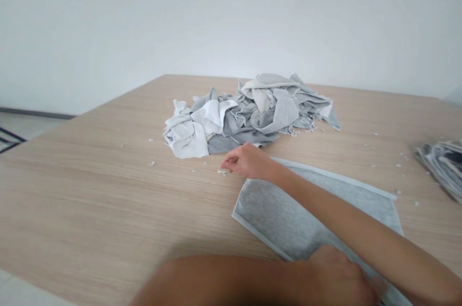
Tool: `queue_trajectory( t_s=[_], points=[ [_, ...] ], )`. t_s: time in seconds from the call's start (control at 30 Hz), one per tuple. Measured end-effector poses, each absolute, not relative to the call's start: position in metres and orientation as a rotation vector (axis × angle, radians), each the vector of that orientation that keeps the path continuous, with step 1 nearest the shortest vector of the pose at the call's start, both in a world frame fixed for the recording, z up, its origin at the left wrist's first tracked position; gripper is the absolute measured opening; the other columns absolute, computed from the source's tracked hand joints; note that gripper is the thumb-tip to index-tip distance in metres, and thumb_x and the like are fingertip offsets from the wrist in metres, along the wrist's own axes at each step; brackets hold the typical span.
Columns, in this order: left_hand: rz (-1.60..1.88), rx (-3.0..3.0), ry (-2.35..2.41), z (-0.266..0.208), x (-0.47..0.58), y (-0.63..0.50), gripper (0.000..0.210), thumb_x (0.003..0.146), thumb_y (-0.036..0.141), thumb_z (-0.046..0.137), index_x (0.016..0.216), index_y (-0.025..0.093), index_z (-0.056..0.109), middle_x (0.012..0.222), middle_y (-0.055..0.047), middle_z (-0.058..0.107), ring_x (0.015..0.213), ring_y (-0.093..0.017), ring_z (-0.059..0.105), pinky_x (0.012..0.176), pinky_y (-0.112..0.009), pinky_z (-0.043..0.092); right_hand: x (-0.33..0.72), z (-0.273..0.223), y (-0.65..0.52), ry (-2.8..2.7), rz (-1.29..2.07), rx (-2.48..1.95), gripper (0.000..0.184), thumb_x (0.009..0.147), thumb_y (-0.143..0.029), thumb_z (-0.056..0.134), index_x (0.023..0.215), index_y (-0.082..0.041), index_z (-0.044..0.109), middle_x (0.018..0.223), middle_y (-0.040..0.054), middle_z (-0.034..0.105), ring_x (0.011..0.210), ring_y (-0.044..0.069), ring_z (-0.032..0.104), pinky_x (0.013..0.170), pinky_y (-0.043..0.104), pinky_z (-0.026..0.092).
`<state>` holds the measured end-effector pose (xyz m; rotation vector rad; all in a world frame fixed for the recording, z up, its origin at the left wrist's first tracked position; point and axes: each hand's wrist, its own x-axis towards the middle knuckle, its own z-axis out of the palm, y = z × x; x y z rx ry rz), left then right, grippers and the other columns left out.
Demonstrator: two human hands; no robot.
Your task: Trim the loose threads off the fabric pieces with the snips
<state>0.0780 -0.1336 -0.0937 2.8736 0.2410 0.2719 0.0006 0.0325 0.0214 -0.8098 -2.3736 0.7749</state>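
Note:
A grey cloth with pale edge strips (274, 210) lies flat on the table in front of me. My right hand (247, 160) reaches across it to its far left corner, fingers pinched together just above some tiny white scraps (222, 172). Whether a scrap is between the fingertips is hidden. My left hand (335, 272) rests low over the near right part of the cloth, its fingers blurred and partly out of sight. My right forearm covers the middle of the cloth.
A crumpled heap of grey and white cloths (249, 113) lies behind the flat cloth. At the right edge sits a stack of folded grey cloths (442, 166). Small white bits are scattered over the wooden table (108, 190). A white wall (231, 17) stands behind.

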Motion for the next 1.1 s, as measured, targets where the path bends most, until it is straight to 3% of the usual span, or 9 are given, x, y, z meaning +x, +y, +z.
queue_trajectory(
  t_s=[0.13, 0.27, 0.33, 0.43, 0.53, 0.63, 0.77, 0.83, 1.1],
  points=[
    [0.255, 2.781, 0.275, -0.081, 0.073, -0.133, 0.025, 0.099, 0.041, 0.053, 0.106, 0.019, 0.062, 0.066, -0.002, 0.075, 0.06, -0.021, 0.073, 0.032, -0.034, 0.029, 0.035, 0.027, 0.03, -2.342, 0.699, -0.937, 0.036, 0.098, -0.037, 0.064, 0.127, -0.015, 0.062, 0.127, 0.0088, 0.063, 0.109, 0.027, 0.065, 0.09, 0.045, 0.058],
    [0.243, 2.745, 0.336, -0.072, 0.071, -0.133, 0.023, 0.096, 0.041, 0.054, 0.101, 0.021, 0.063, 0.072, -0.006, 0.077, 0.063, -0.024, 0.075, 0.036, -0.032, 0.038, 0.125, 0.024, 0.009, -2.323, 0.552, -1.158, 0.034, 0.098, -0.036, 0.063, 0.128, -0.018, 0.062, 0.13, 0.0107, 0.063, 0.112, 0.025, 0.065, 0.095, 0.048, 0.056],
    [0.231, 2.741, 0.366, -0.069, 0.07, -0.133, 0.022, 0.092, 0.038, 0.057, 0.1, 0.019, 0.064, 0.072, -0.008, 0.077, 0.06, -0.027, 0.074, 0.037, -0.032, 0.042, 0.184, 0.017, -0.007, -2.305, 0.424, -1.33, 0.03, 0.096, -0.033, 0.065, 0.124, -0.024, 0.067, 0.13, 0.0116, 0.067, 0.117, 0.029, 0.065, 0.104, 0.054, 0.051],
    [0.253, 2.748, 0.356, -0.061, 0.067, -0.133, 0.02, 0.09, 0.034, 0.059, 0.099, 0.017, 0.065, 0.071, -0.008, 0.076, 0.056, -0.027, 0.073, 0.04, -0.033, 0.047, 0.261, -0.002, -0.029, -2.251, 0.291, -1.549, 0.043, 0.085, -0.03, 0.075, 0.127, -0.025, 0.067, 0.128, 0.0141, 0.069, 0.12, 0.039, 0.064, 0.106, 0.063, 0.047],
    [0.251, 2.762, 0.37, -0.05, 0.062, -0.133, 0.018, 0.091, 0.03, 0.056, 0.1, 0.016, 0.064, 0.074, -0.007, 0.076, 0.058, -0.027, 0.073, 0.044, -0.033, 0.051, 0.298, -0.023, -0.04, -2.252, 0.308, -1.6, 0.052, 0.08, -0.032, 0.079, 0.13, -0.028, 0.066, 0.13, 0.0109, 0.069, 0.123, 0.037, 0.064, 0.106, 0.057, 0.049],
    [0.224, 2.77, 0.383, -0.048, 0.062, -0.133, 0.018, 0.092, 0.03, 0.055, 0.102, 0.018, 0.063, 0.078, -0.006, 0.077, 0.061, -0.026, 0.073, 0.047, -0.032, 0.052, 0.299, -0.036, -0.039, -2.252, 0.337, -1.592, 0.047, 0.082, -0.034, 0.076, 0.127, -0.025, 0.069, 0.124, 0.0111, 0.072, 0.116, 0.033, 0.067, 0.103, 0.05, 0.051],
    [0.252, 2.815, 0.373, -0.071, 0.068, -0.135, 0.024, 0.093, 0.038, 0.057, 0.104, 0.018, 0.062, 0.075, -0.004, 0.076, 0.058, -0.026, 0.073, 0.045, -0.031, 0.05, 0.287, -0.032, -0.031, -2.281, 0.387, -1.56, 0.018, 0.087, -0.03, 0.067, 0.098, -0.02, 0.077, 0.087, 0.0077, 0.074, 0.083, 0.026, 0.069, 0.082, 0.041, 0.055],
    [0.319, 2.857, 0.367, -0.086, 0.072, -0.137, 0.026, 0.093, 0.041, 0.057, 0.106, 0.019, 0.061, 0.073, -0.004, 0.076, 0.056, -0.025, 0.073, 0.045, -0.029, 0.049, 0.285, -0.024, -0.031, -2.303, 0.417, -1.533, 0.017, 0.09, -0.029, 0.063, 0.083, -0.019, 0.075, 0.077, 0.0057, 0.07, 0.075, 0.023, 0.066, 0.075, 0.038, 0.053],
    [0.487, 2.965, 0.332, -0.102, 0.076, -0.139, 0.024, 0.093, 0.042, 0.057, 0.098, 0.019, 0.062, 0.065, -0.001, 0.073, 0.044, -0.022, 0.066, 0.03, -0.031, 0.037, 0.277, 0.018, -0.08, -2.264, 0.658, -1.473, 0.02, 0.099, -0.034, 0.053, 0.096, -0.021, 0.067, 0.094, 0.004, 0.071, 0.088, 0.02, 0.068, 0.081, 0.031, 0.054]
  ],
)
